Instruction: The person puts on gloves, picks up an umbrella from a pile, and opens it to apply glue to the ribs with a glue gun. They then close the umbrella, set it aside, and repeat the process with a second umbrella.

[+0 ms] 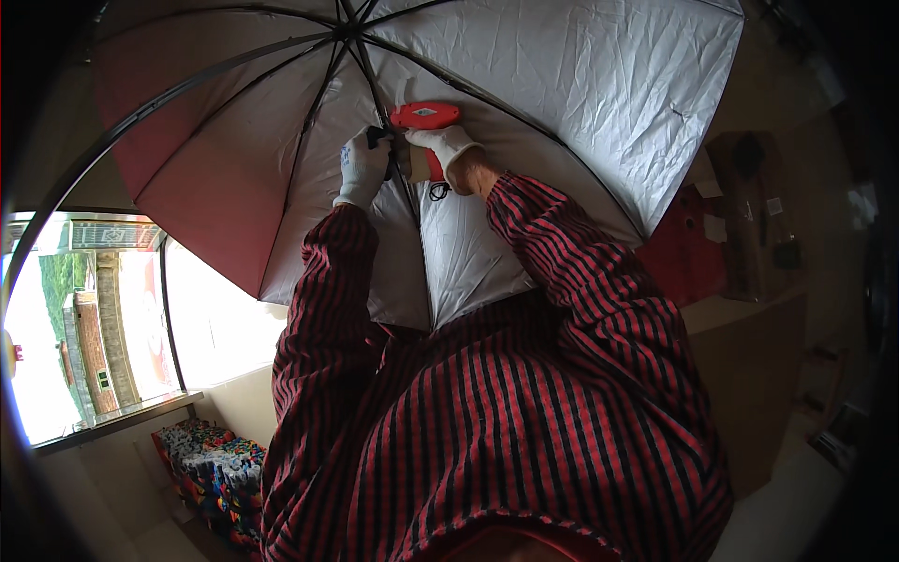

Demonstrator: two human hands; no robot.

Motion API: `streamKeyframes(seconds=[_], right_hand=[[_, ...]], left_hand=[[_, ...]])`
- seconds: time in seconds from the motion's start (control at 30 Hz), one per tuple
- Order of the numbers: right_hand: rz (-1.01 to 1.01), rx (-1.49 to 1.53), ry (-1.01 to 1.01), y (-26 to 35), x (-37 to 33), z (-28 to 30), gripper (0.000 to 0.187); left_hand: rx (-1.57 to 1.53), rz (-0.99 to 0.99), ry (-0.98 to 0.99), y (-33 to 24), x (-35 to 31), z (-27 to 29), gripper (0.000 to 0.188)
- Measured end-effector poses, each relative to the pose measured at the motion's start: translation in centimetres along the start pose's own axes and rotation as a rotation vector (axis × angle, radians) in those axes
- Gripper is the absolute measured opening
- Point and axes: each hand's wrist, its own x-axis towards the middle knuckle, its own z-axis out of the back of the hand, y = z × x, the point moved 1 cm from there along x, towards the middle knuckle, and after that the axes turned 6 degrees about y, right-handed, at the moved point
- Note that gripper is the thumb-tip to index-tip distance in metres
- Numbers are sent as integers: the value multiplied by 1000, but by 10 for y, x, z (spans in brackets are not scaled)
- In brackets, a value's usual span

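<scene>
An opened umbrella (552,75) with a silver lining spreads across the upper part of the view, its dark ribs meeting at a hub (346,32) near the top. My left hand (364,169), in a white glove, has its fingers closed at a dark rib and a small black piece. Beside it, my gloved right hand (448,150) is wrapped round the handle of a red gun-shaped tool (427,115). The tool's body lies close to the lining, just right of the rib. A black looped cord (438,191) hangs below the handle. The tool's exact kind and its tip cannot be made out.
A bright window (94,328) is at the left. A multicoloured patterned item (213,468) stands low on the left. On the right, a red object (679,245) and a plastic-wrapped box (749,220) rest on a light brown cabinet (749,393).
</scene>
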Motion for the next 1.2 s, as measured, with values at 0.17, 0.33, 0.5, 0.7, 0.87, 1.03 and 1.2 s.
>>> streamKeyframes(seconds=[0.17,0.33,0.5,0.7,0.87,1.03,1.2], right_hand=[[-113,92,22,13,-8,-7,33],[-143,67,26,9,5,-2,32],[-221,98,8,27,-1,-17,25],[-281,93,151,42,6,-21,12],[-347,-48,-10,28,6,-22,15],[-247,-158,-63,20,-6,20,34],[-314,-760,19,-43,-27,32,25]], left_hand=[[-21,-14,4,7,0,2,19],[-88,70,63,-13,-6,3,20],[3,33,35,8,0,3,23],[72,11,42,-10,2,3,26],[130,14,30,-7,-5,-1,26],[-143,240,141,-13,-15,8,21],[-93,274,329,-18,-14,19,26]])
